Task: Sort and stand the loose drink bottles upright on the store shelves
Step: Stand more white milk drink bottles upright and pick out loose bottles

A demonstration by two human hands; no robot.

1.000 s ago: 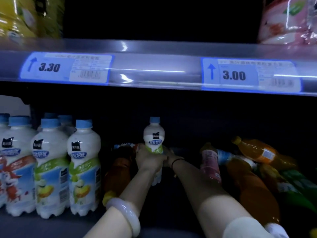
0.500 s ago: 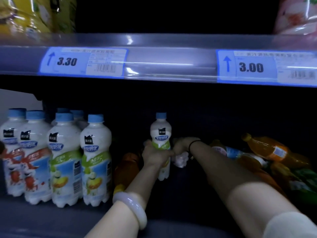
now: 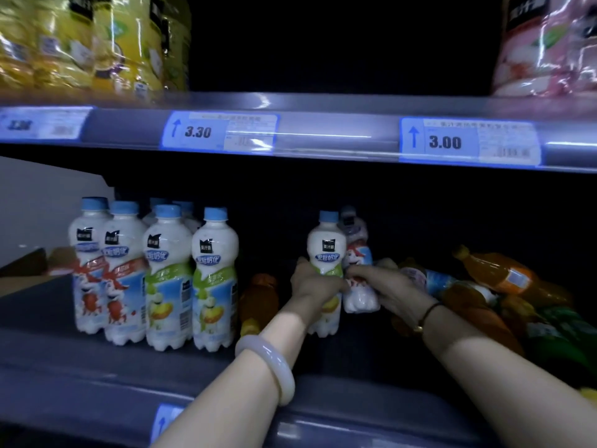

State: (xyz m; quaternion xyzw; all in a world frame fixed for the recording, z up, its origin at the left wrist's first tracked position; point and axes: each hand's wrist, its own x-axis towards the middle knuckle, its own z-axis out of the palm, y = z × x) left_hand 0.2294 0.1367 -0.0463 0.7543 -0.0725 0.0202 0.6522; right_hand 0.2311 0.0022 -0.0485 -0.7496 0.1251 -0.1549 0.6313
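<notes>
The right hand has brought up a red-labelled milk drink bottle, now upright and touching the right side of the green-labelled bottle gripped by the left hand. Half a second ago only its base showed.

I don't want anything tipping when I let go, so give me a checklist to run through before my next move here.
1. The green-label bottle is upright in the left hand: ok.
2. The red-label bottle in the right hand has its base on the shelf: cannot tell.
3. The green-label bottle is next to the standing row: not ok, apart.
4. The gap beside the row is free: not ok, an orange bottle lies there.
5. The pile on the right is stood up: not ok, lying.
</notes>
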